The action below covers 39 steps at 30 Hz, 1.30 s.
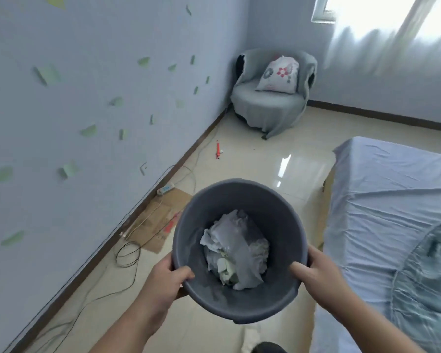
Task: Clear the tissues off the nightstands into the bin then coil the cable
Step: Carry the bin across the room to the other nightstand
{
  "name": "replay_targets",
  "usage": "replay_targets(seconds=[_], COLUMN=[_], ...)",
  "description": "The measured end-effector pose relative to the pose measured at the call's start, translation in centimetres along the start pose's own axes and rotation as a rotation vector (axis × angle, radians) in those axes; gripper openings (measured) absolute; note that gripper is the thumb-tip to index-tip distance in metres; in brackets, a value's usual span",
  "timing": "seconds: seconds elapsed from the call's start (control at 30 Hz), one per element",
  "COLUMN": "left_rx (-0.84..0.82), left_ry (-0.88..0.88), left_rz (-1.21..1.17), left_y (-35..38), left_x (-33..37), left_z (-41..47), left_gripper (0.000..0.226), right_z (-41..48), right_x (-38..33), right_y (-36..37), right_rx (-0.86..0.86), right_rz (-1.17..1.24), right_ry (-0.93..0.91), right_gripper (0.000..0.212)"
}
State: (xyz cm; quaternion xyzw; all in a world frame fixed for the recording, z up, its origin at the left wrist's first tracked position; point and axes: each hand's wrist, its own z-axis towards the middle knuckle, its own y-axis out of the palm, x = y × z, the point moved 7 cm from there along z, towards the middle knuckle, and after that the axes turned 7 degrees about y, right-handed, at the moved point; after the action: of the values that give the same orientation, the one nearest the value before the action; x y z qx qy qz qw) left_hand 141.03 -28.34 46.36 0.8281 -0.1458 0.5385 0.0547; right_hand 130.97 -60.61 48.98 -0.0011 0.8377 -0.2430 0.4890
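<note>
I hold a grey plastic bin (239, 200) in the air in front of me, above the floor. Crumpled white tissues (236, 248) lie in its bottom. My left hand (167, 278) grips the bin's near left rim, thumb inside. My right hand (316, 271) grips the near right rim, thumb inside too. A dark cable (127, 253) lies in loose loops on the floor by the left wall, and thinner wires run from it along the skirting. No nightstand is in view.
A white power strip (165, 189) and flattened cardboard (161, 220) lie by the wall. A bed with a blue sheet (392, 212) fills the right. A grey armchair (270, 98) with a cushion stands in the far corner. A red object (217, 149) lies on the tiles.
</note>
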Motion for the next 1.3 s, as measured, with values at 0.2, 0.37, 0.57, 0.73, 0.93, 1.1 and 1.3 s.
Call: replay_targets(seconds=[0.2, 0.37, 0.57, 0.73, 0.93, 1.1, 1.3], left_rx=[-0.251, -0.320, -0.339, -0.397, -0.505, -0.620, -0.739], left_ry=[0.020, 0.008, 0.051, 0.056, 0.054, 0.059, 0.054], left_rz=[0.103, 0.129, 0.137, 0.155, 0.176, 0.226, 0.274], left_y=[9.9, 17.2, 24.3, 29.7, 37.0, 44.2, 55.7], left_x=[6.5, 12.4, 19.3, 23.5, 29.6, 36.4, 42.5], left_z=[13.7, 24.8, 37.0, 48.3, 63.5, 74.7, 85.1], left_gripper=[0.047, 0.047, 0.050, 0.047, 0.039, 0.043, 0.043], right_z=[8.2, 18.6, 31.2, 40.8, 54.3, 63.0, 72.1], right_x=[2.6, 1.3, -3.2, -4.6, -7.4, -10.5, -9.9], right_y=[-7.3, -13.5, -21.6, -25.4, -30.6, -37.0, -44.6], right_rx=[0.231, 0.267, 0.307, 0.355, 0.411, 0.508, 0.622], right_rz=[0.193, 0.256, 0.260, 0.302, 0.285, 0.268, 0.392], right_ry=[0.135, 0.163, 0.158, 0.194, 0.256, 0.303, 0.394], right_gripper=[0.017, 0.025, 0.010, 0.011, 0.008, 0.012, 0.024])
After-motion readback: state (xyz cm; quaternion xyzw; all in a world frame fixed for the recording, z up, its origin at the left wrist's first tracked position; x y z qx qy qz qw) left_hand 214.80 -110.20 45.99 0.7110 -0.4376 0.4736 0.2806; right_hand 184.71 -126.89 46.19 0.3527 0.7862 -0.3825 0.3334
